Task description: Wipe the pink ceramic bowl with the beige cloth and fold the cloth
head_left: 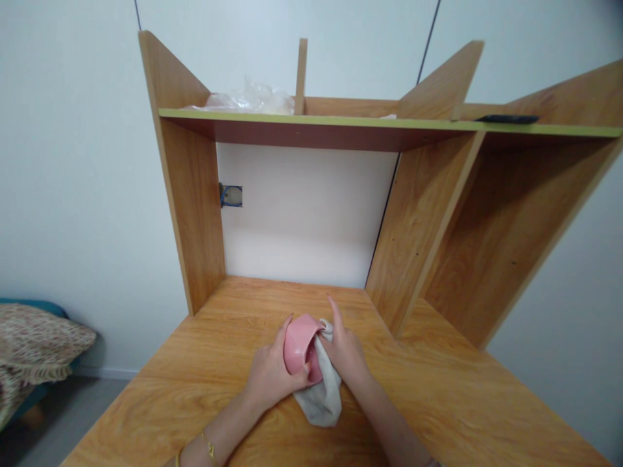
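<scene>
Wearing a thin gold-coloured bracelet [210,449] on the left forearm, fine chain with a small flat ornament. Showing another yellow band [178,459] farther up, cut by the frame edge. Bare-skinned on both forearms, slim-fingered on left hand [275,371] and right hand [346,353]. Carrying something dark on the right forearm [432,462] at bottom edge, too small to tell.

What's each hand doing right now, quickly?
Left hand: closed around the pink bowl.
Right hand: holding the pale cloth at the bowl's opening, index finger extended.
</scene>
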`<state>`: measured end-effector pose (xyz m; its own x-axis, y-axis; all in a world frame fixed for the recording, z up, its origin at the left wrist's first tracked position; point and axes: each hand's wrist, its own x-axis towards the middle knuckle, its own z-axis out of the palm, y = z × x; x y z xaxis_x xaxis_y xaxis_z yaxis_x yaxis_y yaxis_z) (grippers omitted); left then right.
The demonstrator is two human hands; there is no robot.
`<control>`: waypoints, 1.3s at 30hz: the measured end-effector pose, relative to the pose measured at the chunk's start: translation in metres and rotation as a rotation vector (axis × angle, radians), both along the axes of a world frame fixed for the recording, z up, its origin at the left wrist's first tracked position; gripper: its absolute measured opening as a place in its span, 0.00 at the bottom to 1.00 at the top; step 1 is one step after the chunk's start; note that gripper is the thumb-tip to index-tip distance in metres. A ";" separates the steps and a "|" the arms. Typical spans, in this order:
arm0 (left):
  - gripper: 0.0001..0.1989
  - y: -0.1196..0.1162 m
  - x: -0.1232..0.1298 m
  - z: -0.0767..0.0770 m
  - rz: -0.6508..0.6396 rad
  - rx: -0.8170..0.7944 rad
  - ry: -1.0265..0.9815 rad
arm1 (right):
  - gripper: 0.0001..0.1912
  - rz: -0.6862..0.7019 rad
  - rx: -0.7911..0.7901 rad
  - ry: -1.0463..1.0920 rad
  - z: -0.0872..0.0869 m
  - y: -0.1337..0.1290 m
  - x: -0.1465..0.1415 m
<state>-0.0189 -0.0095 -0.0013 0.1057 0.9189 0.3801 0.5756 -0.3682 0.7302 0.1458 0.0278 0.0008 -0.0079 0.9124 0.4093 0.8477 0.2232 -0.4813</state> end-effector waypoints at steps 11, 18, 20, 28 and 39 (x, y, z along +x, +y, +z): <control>0.37 0.006 0.000 -0.001 0.035 -0.016 0.002 | 0.42 0.038 -0.143 0.149 0.006 0.001 0.001; 0.38 0.007 0.000 0.001 0.025 -0.048 -0.099 | 0.44 0.220 -0.249 0.420 -0.013 0.010 0.003; 0.39 0.005 0.001 0.004 0.010 -0.042 -0.062 | 0.41 0.159 -0.192 0.413 -0.010 0.010 0.001; 0.42 0.002 -0.002 0.009 -0.010 0.012 0.032 | 0.38 0.160 -0.010 0.173 0.007 0.002 0.001; 0.37 0.010 -0.007 0.003 -0.140 -0.037 -0.263 | 0.33 0.116 0.008 0.337 -0.006 0.005 0.003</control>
